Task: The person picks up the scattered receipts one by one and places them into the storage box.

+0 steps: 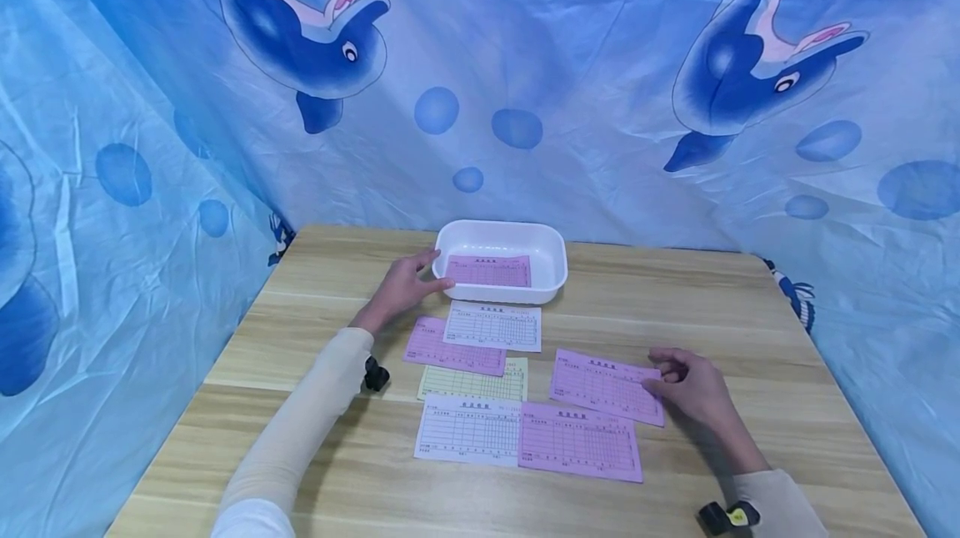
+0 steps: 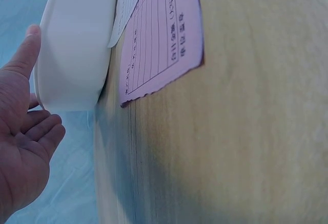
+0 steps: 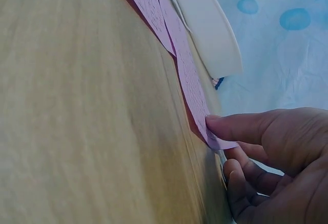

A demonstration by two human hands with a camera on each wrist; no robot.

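Observation:
A white plastic tray (image 1: 558, 267) stands near the back of the table with a purple receipt slip (image 1: 489, 271) inside. My left hand (image 1: 405, 284) holds the tray's left end, thumb at the front corner and index finger farther back on the rim; its other fingers curl loosely in the left wrist view. My right hand (image 1: 693, 388) pinches the right end of a purple receipt slip (image 1: 603, 384) between thumb and fingers. That end is slightly raised in the right wrist view. Its lower edge lies by another purple slip (image 1: 577, 442).
In front of the tray lie a white slip (image 1: 498, 328) over a purple slip (image 1: 450, 346), a pale green slip (image 1: 472, 384) and another white slip (image 1: 465, 429), partly overlapping. A blue dolphin-print curtain (image 1: 480, 87) hangs behind the wooden table (image 1: 337, 480).

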